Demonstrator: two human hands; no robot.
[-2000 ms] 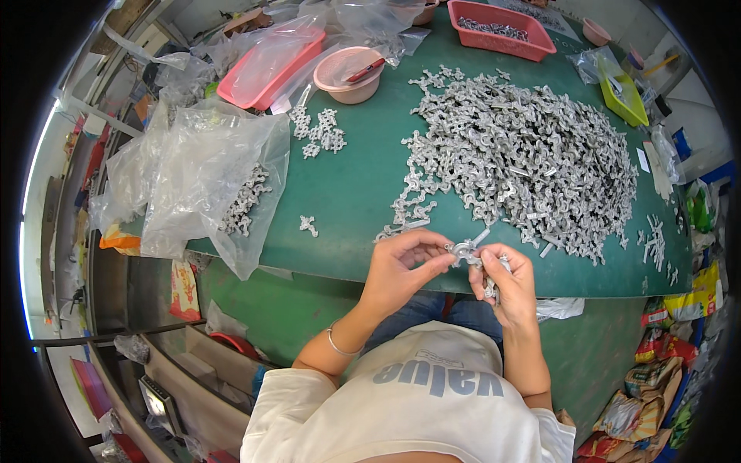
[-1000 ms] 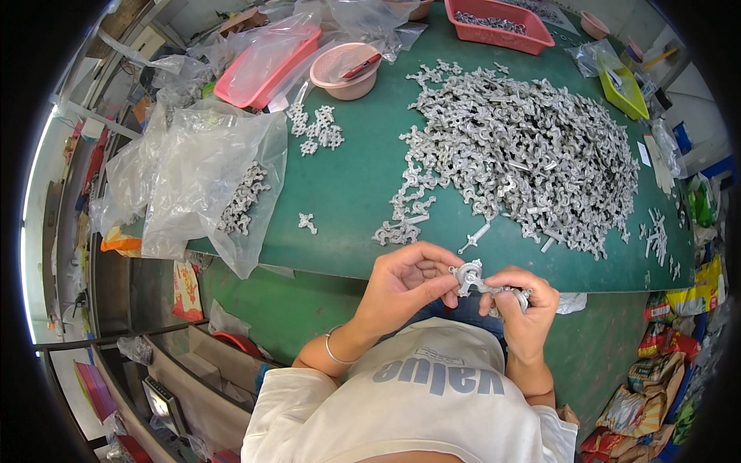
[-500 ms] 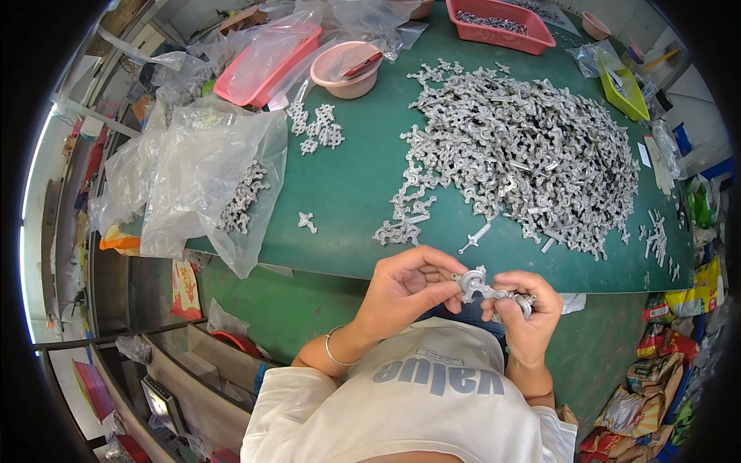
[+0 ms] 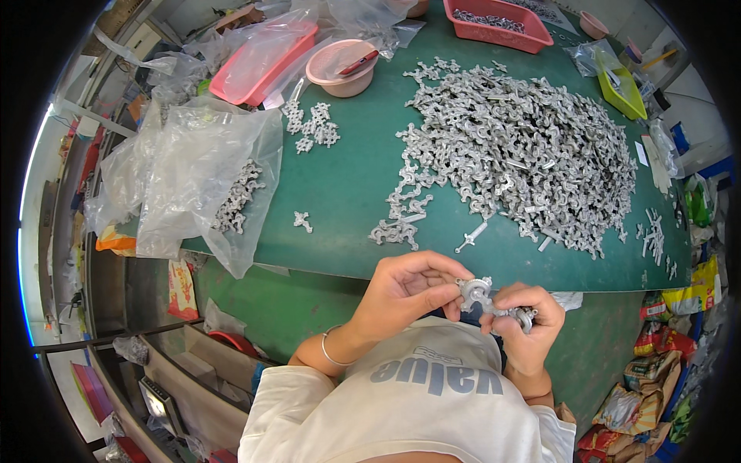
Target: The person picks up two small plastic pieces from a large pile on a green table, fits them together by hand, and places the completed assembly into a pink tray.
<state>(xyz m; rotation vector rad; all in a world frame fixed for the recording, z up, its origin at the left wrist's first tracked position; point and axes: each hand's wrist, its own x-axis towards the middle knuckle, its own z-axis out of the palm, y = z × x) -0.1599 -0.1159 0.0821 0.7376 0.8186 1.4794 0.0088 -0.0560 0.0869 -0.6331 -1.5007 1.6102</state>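
Both hands have drawn back from the table edge toward the person's chest since two seconds ago, taking the small grey metal casting [image 4: 485, 297] with them. At lower centre of the frame, the left hand [image 4: 401, 289] pinches the casting's ring end between thumb and fingertips, while the right hand [image 4: 525, 324] is closed in a firm grip round its other end, just below the green table [image 4: 347, 177]. Above them, at centre right, lies the big pile of grey castings [image 4: 517, 154]. A clear plastic bag [image 4: 193, 170] with a few castings sits at left.
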